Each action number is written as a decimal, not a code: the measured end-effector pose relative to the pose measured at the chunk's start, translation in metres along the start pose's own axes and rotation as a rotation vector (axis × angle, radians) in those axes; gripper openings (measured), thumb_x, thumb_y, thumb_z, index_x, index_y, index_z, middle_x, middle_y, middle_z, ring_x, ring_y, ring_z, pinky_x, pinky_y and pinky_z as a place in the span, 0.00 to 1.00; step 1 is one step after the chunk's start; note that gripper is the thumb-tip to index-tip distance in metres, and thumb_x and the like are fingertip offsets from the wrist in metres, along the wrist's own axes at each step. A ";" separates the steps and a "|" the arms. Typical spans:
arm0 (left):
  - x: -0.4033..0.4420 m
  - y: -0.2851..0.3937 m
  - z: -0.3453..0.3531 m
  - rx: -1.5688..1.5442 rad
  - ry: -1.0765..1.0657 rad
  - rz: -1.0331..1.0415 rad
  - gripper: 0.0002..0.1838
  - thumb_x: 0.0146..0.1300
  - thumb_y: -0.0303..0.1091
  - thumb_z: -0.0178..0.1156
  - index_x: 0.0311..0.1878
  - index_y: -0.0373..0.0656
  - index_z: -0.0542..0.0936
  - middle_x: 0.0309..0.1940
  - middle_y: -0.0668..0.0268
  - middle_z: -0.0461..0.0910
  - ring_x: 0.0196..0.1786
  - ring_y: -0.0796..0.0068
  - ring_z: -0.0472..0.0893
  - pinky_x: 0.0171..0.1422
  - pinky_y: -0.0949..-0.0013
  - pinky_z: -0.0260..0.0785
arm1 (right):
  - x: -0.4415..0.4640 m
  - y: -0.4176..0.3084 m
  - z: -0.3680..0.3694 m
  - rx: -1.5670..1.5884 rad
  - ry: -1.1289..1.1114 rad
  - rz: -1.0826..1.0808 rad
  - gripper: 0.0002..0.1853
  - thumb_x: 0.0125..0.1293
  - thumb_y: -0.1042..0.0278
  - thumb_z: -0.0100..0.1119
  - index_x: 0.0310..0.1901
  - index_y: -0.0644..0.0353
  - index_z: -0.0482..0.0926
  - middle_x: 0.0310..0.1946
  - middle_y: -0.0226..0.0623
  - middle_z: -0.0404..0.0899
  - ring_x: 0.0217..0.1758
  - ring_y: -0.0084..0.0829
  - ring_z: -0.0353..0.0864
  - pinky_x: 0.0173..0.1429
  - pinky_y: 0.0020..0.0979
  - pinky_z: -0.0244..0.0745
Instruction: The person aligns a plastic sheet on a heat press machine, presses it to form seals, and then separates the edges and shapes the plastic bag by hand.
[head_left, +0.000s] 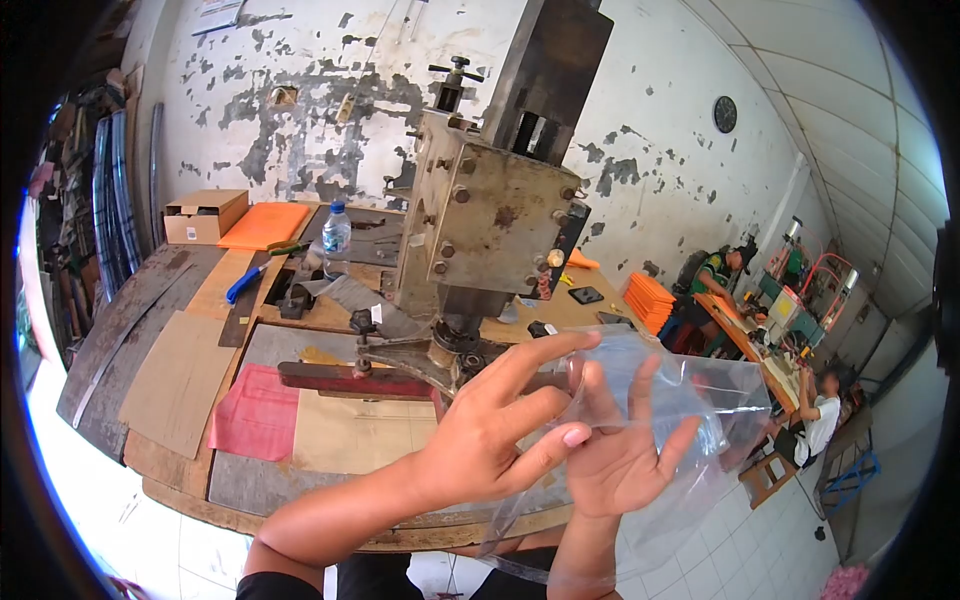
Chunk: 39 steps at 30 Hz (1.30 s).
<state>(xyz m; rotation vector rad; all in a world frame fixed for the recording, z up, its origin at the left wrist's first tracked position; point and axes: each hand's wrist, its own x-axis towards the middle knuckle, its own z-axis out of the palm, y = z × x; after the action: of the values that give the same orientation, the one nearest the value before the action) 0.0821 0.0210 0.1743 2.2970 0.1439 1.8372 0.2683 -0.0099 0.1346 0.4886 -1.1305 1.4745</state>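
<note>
In front of the bench, my left hand (500, 420) curls its fingers at the near edge of a clear plastic sheet (735, 390), gripping it. Whether this is a flat sheet or a bag, I cannot tell. Close beside it, my right hand (625, 465) is palm up with its fingers spread, partly seen through the plastic that drapes over it. The plastic hangs down past my right wrist. Behind my hands stands a heavy metal press (490, 210). Beneath its arm lie a pink piece of material (253, 412) and a beige sheet (350, 435).
On the bench are a water bottle (337, 240), a blue-handled cutter (245, 284), a cardboard box (205, 218) and orange sheets (262, 227). At right, an orange stack (648, 300) sits near two people at another bench (745, 335). A wooden stool (768, 475) stands on the floor.
</note>
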 end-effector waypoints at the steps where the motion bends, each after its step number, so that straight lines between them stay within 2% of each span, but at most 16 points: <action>1: 0.000 0.001 0.001 0.000 0.000 -0.001 0.16 0.72 0.38 0.67 0.34 0.35 0.78 0.71 0.38 0.74 0.67 0.43 0.81 0.68 0.50 0.75 | -0.001 0.000 0.000 0.083 0.022 0.002 0.48 0.78 0.19 0.22 0.89 0.42 0.37 0.84 0.75 0.40 0.91 0.61 0.27 0.88 0.57 0.31; 4: -0.003 0.004 0.002 0.006 -0.035 -0.002 0.15 0.72 0.36 0.68 0.33 0.34 0.79 0.68 0.40 0.76 0.61 0.48 0.83 0.66 0.53 0.77 | -0.002 0.004 -0.001 0.252 0.082 -0.024 0.48 0.78 0.19 0.24 0.88 0.42 0.42 0.84 0.74 0.42 0.91 0.61 0.28 0.88 0.57 0.35; 6: -0.004 0.008 0.001 -0.087 0.010 -0.150 0.13 0.70 0.36 0.69 0.37 0.34 0.80 0.65 0.43 0.78 0.56 0.53 0.85 0.63 0.57 0.78 | -0.004 0.002 -0.008 0.197 0.066 -0.007 0.48 0.78 0.19 0.23 0.88 0.42 0.43 0.84 0.73 0.43 0.91 0.61 0.30 0.88 0.58 0.37; 10: 0.002 0.007 -0.002 -0.125 0.065 -0.156 0.13 0.66 0.35 0.72 0.41 0.35 0.81 0.61 0.45 0.81 0.54 0.55 0.86 0.61 0.59 0.79 | -0.006 0.001 -0.019 0.046 -0.014 0.038 0.49 0.77 0.18 0.21 0.88 0.42 0.46 0.85 0.69 0.43 0.90 0.62 0.37 0.87 0.58 0.41; 13: 0.001 0.006 -0.001 -0.185 0.101 -0.195 0.15 0.62 0.33 0.75 0.44 0.36 0.81 0.57 0.46 0.84 0.53 0.56 0.87 0.60 0.60 0.79 | -0.009 0.006 -0.020 0.095 -0.075 0.022 0.49 0.77 0.18 0.19 0.88 0.42 0.45 0.85 0.69 0.42 0.90 0.61 0.41 0.88 0.56 0.40; 19: 0.006 0.009 -0.005 -0.142 0.023 -0.234 0.09 0.66 0.29 0.72 0.44 0.37 0.82 0.55 0.49 0.86 0.56 0.55 0.87 0.60 0.59 0.79 | -0.007 0.007 -0.016 -0.025 -0.035 -0.003 0.48 0.78 0.19 0.17 0.89 0.41 0.40 0.86 0.67 0.40 0.91 0.55 0.41 0.89 0.53 0.37; 20: 0.006 0.007 -0.004 -0.109 0.047 -0.208 0.07 0.67 0.28 0.71 0.43 0.36 0.83 0.53 0.51 0.86 0.55 0.55 0.87 0.57 0.59 0.80 | -0.007 0.007 -0.015 -0.025 -0.035 -0.003 0.48 0.78 0.19 0.17 0.89 0.41 0.40 0.86 0.67 0.40 0.91 0.55 0.41 0.89 0.53 0.37; 21: 0.006 0.006 -0.004 -0.076 0.071 -0.180 0.06 0.68 0.28 0.70 0.42 0.36 0.84 0.52 0.53 0.86 0.53 0.54 0.87 0.54 0.59 0.80 | -0.008 0.007 -0.014 -0.012 -0.009 0.007 0.47 0.78 0.20 0.17 0.89 0.40 0.39 0.86 0.66 0.39 0.91 0.54 0.40 0.89 0.52 0.36; 25: 0.007 0.008 -0.008 -0.065 0.044 -0.173 0.05 0.69 0.28 0.70 0.43 0.36 0.85 0.51 0.53 0.87 0.53 0.51 0.86 0.56 0.56 0.80 | -0.008 0.009 -0.018 0.077 -0.016 0.021 0.46 0.80 0.22 0.17 0.89 0.41 0.36 0.88 0.60 0.37 0.92 0.50 0.38 0.90 0.52 0.33; 27: 0.006 0.008 -0.007 -0.057 0.077 -0.172 0.03 0.71 0.24 0.67 0.43 0.34 0.83 0.51 0.51 0.88 0.51 0.59 0.88 0.54 0.61 0.80 | -0.007 0.011 -0.021 0.111 -0.021 0.010 0.45 0.80 0.22 0.18 0.89 0.41 0.37 0.88 0.58 0.38 0.92 0.51 0.38 0.90 0.53 0.32; 28: 0.007 0.008 -0.008 -0.058 0.077 -0.172 0.03 0.71 0.24 0.67 0.43 0.34 0.83 0.51 0.51 0.88 0.51 0.59 0.88 0.54 0.61 0.80 | -0.007 0.011 -0.022 0.144 -0.027 -0.001 0.45 0.80 0.23 0.18 0.89 0.41 0.37 0.88 0.56 0.38 0.92 0.51 0.38 0.90 0.54 0.32; 30: 0.007 0.009 -0.010 -0.063 0.114 -0.302 0.03 0.71 0.23 0.67 0.43 0.33 0.83 0.47 0.53 0.88 0.47 0.63 0.89 0.51 0.64 0.80 | -0.014 0.009 -0.027 0.139 0.011 0.002 0.45 0.80 0.23 0.18 0.88 0.42 0.39 0.89 0.54 0.39 0.92 0.51 0.38 0.90 0.55 0.32; 34: 0.008 0.005 -0.012 0.000 0.146 -0.313 0.02 0.70 0.22 0.67 0.42 0.33 0.84 0.44 0.54 0.89 0.44 0.65 0.89 0.50 0.65 0.80 | -0.057 0.021 -0.041 0.083 0.140 0.072 0.43 0.82 0.26 0.19 0.88 0.44 0.43 0.89 0.51 0.40 0.92 0.52 0.39 0.90 0.57 0.32; 36: 0.009 0.008 -0.012 -0.014 0.127 -0.385 0.03 0.68 0.22 0.68 0.40 0.33 0.84 0.43 0.55 0.89 0.43 0.67 0.89 0.49 0.66 0.80 | -0.068 0.026 -0.043 0.002 0.139 0.081 0.43 0.82 0.26 0.19 0.88 0.45 0.44 0.89 0.50 0.40 0.92 0.52 0.39 0.90 0.57 0.31; 39: 0.003 -0.001 -0.004 -0.029 0.105 -0.358 0.05 0.66 0.24 0.72 0.38 0.33 0.85 0.40 0.57 0.89 0.42 0.69 0.89 0.48 0.67 0.80 | -0.070 0.024 -0.043 -0.098 0.111 0.065 0.43 0.82 0.27 0.19 0.88 0.45 0.46 0.89 0.50 0.40 0.92 0.52 0.38 0.90 0.56 0.30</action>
<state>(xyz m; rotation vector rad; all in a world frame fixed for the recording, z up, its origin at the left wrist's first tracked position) 0.0784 0.0227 0.1778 1.9967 0.5042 1.7565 0.2769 -0.0071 0.0494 0.3006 -1.1332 1.4763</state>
